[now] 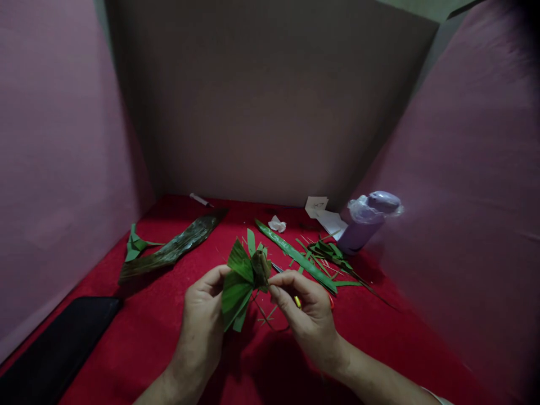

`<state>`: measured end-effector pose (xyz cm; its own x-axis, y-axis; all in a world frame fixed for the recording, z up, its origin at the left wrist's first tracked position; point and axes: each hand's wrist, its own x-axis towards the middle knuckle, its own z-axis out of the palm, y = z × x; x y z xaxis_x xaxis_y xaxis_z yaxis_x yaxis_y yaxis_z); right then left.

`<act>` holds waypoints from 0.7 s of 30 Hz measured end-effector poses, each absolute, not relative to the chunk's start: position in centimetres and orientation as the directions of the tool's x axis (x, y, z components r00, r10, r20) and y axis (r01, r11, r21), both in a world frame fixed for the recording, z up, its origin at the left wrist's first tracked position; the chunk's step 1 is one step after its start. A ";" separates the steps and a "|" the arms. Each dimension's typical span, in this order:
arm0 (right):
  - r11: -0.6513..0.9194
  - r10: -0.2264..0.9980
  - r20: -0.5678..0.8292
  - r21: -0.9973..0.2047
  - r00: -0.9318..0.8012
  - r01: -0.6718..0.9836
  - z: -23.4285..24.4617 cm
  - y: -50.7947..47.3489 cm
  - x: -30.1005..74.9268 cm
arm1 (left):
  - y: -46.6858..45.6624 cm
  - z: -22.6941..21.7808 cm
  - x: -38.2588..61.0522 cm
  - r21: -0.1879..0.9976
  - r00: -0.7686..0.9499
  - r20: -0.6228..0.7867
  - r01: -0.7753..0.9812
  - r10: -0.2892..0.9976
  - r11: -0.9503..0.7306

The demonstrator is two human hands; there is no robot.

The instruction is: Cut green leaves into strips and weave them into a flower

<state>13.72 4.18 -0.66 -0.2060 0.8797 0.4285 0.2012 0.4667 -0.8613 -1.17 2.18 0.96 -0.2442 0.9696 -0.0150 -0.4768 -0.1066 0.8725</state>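
Between my two hands is a folded green leaf bundle (237, 288), fanned out in pleats on its left side. A brownish rolled piece (261, 269) sits at its right. My left hand (201, 315) grips the bundle from the left, its fingertips partly hidden behind the leaf. With thumb and forefinger, my right hand (306, 318) pinches the right edge of the brownish piece. A thin brown stem hangs below in a loop. Behind my right hand lie scissors (297, 302), mostly covered, with yellow and red showing on the handles.
On the red cloth lie a long green leaf strip (295, 254), leaf scraps (331, 253), a wide dark leaf (177, 247), a folded leaf piece (134, 245), a syringe (201, 199) and crumpled tissue (277, 224). A purple bottle (363, 228) stands right; a black case (63, 343) lies left.
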 end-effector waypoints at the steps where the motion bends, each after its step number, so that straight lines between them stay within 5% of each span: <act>1: 0.464 0.881 0.426 -0.860 -0.205 0.211 -0.6 4.1 13.7 | 2.2 1.0 -1.2 0.860 -0.232 0.003 -0.495 0.973 -0.120; 4: 0.437 0.897 0.395 -0.864 -0.200 0.251 -0.1 3.9 13.7 | 2.4 0.8 -1.1 0.823 -0.188 0.003 -0.557 0.982 -0.109; 12: 0.530 0.848 0.483 -0.759 -0.218 0.379 2.1 3.3 13.4 | 3.7 0.3 -1.2 0.638 -0.089 -0.363 -0.749 0.927 0.178; 21: 0.699 0.714 0.628 -0.615 -0.309 0.365 2.5 3.2 14.3 | 4.5 -0.4 -1.7 0.590 0.015 -0.393 -0.762 0.919 0.265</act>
<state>14.35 3.21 2.48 -0.3086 0.7144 0.6280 0.3648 0.6987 -0.6155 -1.71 4.51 -0.40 0.0154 0.9194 -0.3931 -0.7623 0.2652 0.5904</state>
